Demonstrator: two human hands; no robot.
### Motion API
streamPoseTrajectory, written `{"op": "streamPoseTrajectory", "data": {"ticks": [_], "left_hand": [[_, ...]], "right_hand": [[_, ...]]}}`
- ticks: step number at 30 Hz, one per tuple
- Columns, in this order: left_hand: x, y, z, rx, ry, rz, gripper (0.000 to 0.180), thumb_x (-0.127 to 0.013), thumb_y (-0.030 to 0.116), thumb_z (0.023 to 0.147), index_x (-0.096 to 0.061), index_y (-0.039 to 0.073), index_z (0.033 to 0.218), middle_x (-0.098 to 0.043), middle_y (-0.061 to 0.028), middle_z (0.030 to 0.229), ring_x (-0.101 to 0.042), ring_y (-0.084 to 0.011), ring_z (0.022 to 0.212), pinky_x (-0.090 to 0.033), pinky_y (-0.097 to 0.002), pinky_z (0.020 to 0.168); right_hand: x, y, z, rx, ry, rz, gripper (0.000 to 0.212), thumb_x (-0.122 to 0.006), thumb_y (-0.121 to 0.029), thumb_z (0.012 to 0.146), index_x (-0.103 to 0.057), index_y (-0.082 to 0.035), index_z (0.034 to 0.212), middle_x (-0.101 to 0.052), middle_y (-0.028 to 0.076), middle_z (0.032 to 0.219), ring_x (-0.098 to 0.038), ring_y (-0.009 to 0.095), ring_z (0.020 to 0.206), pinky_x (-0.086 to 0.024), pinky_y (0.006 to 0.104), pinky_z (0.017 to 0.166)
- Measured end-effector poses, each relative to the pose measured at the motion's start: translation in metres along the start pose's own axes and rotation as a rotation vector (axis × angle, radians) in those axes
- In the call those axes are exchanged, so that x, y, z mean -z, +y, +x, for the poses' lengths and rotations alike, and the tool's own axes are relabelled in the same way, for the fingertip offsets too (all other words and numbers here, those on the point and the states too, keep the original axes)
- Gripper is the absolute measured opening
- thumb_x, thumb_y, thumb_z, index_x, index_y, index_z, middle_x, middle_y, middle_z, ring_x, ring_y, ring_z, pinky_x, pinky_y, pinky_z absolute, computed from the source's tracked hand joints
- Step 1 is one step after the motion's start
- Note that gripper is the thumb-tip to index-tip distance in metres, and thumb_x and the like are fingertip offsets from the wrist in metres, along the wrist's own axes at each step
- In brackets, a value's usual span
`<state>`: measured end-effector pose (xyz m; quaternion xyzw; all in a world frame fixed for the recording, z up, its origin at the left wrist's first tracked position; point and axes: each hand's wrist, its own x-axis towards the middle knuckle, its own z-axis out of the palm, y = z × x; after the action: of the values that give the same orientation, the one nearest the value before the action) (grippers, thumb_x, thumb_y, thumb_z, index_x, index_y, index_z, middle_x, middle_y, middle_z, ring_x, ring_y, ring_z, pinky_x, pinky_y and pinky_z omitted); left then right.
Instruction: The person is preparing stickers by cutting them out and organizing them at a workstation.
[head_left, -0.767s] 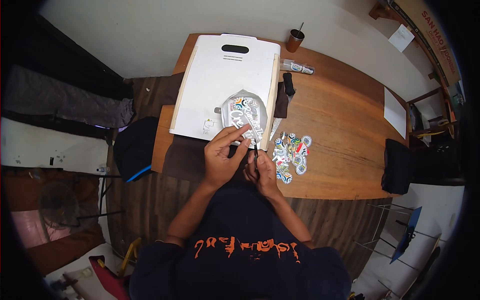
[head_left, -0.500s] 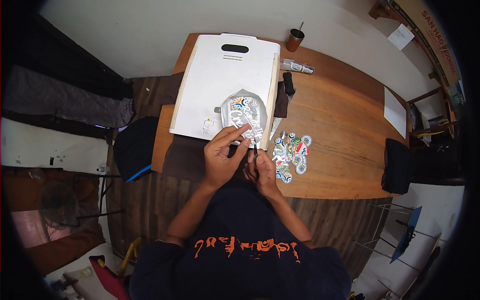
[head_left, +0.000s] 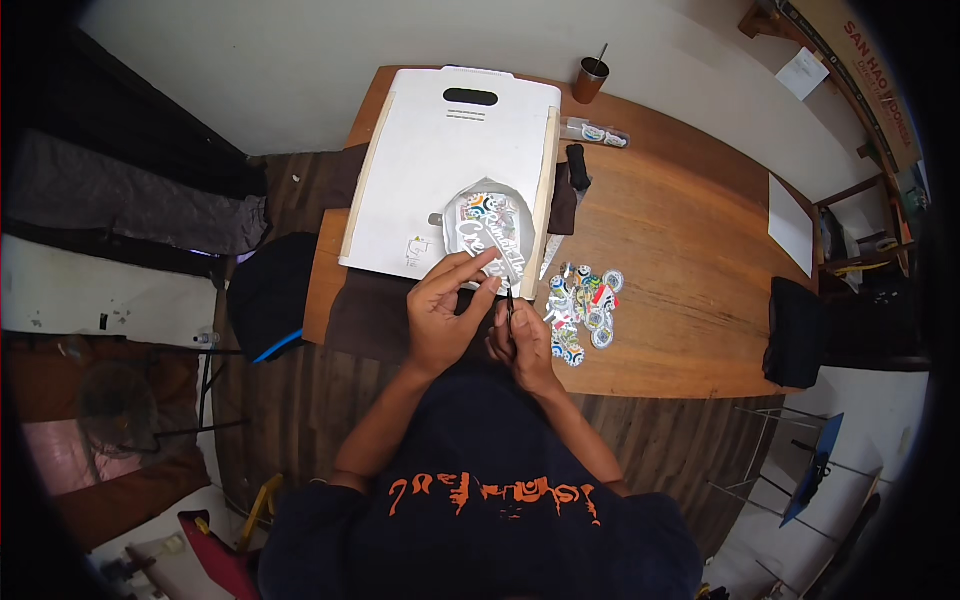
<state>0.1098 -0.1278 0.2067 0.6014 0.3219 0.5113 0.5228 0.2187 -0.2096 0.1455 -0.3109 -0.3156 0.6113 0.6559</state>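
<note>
My left hand (head_left: 445,312) pinches the near edge of a colourful printed sticker sheet (head_left: 487,226) that lies on a large white board (head_left: 450,165). My right hand (head_left: 524,342) sits just to the right of it, closed around a thin dark craft knife (head_left: 510,304) whose tip points up toward the sheet's lower edge. A pile of several cut-out round stickers (head_left: 582,304) lies on the wooden table (head_left: 690,250) right of my hands.
A brown cup with a straw (head_left: 590,80) stands at the table's far edge, a clear packet (head_left: 596,132) and a black object (head_left: 577,165) near it. White paper (head_left: 788,223) lies far right. A dark cloth (head_left: 365,305) hangs off the table's left side.
My left hand's fingers have shifted slightly on the sheet's edge; the sheet and the right hand stay almost where they were.
</note>
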Motion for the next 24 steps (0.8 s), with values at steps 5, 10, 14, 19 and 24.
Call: {"op": "streamPoseTrajectory", "data": {"ticks": [5, 10, 14, 19, 24], "left_hand": [[-0.001, 0.001, 0.000, -0.007, 0.001, 0.002, 0.039, -0.067, -0.014, 0.085, -0.066, -0.007, 0.123, -0.062, -0.0087, 0.105, -0.062, -0.0100, 0.091, -0.051, -0.0212, 0.081], [-0.001, 0.002, 0.001, -0.002, 0.003, -0.019, 0.038, -0.067, -0.014, 0.085, -0.066, -0.007, 0.123, -0.062, -0.0087, 0.106, -0.062, -0.0101, 0.091, -0.050, -0.0214, 0.082], [0.002, 0.001, 0.002, 0.011, 0.009, -0.021, 0.037, -0.066, -0.013, 0.086, -0.066, -0.007, 0.123, -0.062, -0.0089, 0.107, -0.062, -0.0102, 0.093, -0.050, -0.0212, 0.082], [0.005, 0.004, 0.005, 0.027, -0.023, -0.112, 0.035, -0.066, -0.013, 0.087, -0.066, -0.007, 0.122, -0.062, -0.0085, 0.108, -0.060, -0.0104, 0.096, -0.049, -0.0216, 0.084], [0.005, -0.001, 0.004, 0.034, -0.035, -0.134, 0.036, -0.066, -0.014, 0.086, -0.066, -0.007, 0.122, -0.062, -0.0076, 0.107, -0.059, -0.0095, 0.093, -0.048, -0.0213, 0.084]], "right_hand": [[-0.003, -0.002, 0.000, 0.006, 0.010, 0.003, 0.035, -0.040, -0.036, 0.108, -0.049, -0.004, 0.102, -0.030, -0.004, 0.059, -0.026, 0.005, 0.047, -0.027, 0.0231, 0.047], [-0.002, -0.002, 0.000, 0.008, 0.000, 0.004, 0.035, -0.039, -0.036, 0.109, -0.049, -0.004, 0.102, -0.030, -0.004, 0.059, -0.026, 0.005, 0.047, -0.027, 0.0231, 0.047], [0.002, -0.004, -0.002, -0.008, -0.033, -0.011, 0.035, -0.039, -0.037, 0.108, -0.049, -0.004, 0.103, -0.031, -0.004, 0.059, -0.026, 0.005, 0.047, -0.027, 0.0231, 0.047], [0.013, -0.002, -0.008, -0.029, -0.034, -0.042, 0.036, -0.040, -0.038, 0.108, -0.050, -0.004, 0.104, -0.031, -0.004, 0.060, -0.027, 0.005, 0.048, -0.027, 0.0234, 0.048], [0.015, -0.006, -0.008, -0.066, -0.043, -0.077, 0.037, -0.040, -0.038, 0.108, -0.051, -0.004, 0.103, -0.034, -0.004, 0.060, -0.028, 0.005, 0.049, -0.027, 0.0237, 0.049]]}}
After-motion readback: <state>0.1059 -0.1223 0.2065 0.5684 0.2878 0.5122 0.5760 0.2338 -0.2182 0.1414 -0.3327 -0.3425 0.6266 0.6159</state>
